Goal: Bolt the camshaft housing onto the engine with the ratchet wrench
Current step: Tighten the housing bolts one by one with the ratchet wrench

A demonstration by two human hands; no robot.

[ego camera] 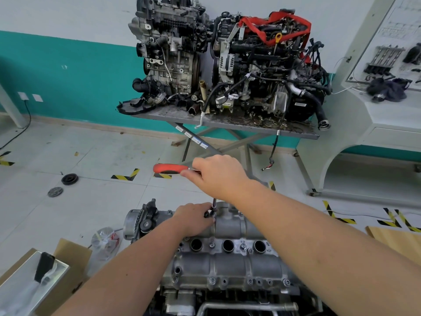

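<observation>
The grey camshaft housing (pixel 230 263) lies on top of the engine in front of me, with three round bores along its middle and bolts along its near edge. My right hand (pixel 218 176) grips the ratchet wrench (pixel 169 168) near its head; the red-and-black handle sticks out to the left. A thin extension bar (pixel 214 205) runs straight down from the hand to a bolt on the housing's far edge. My left hand (pixel 193 218) pinches the socket end of that bar against the housing.
Two engines stand on a grey scissor table (pixel 227 124) against the teal wall. A cardboard box (pixel 68 258) with a metal tray sits at lower left. A pulley (pixel 69 179) and disc lie on the floor. A white display bench (pixel 376 115) is at right.
</observation>
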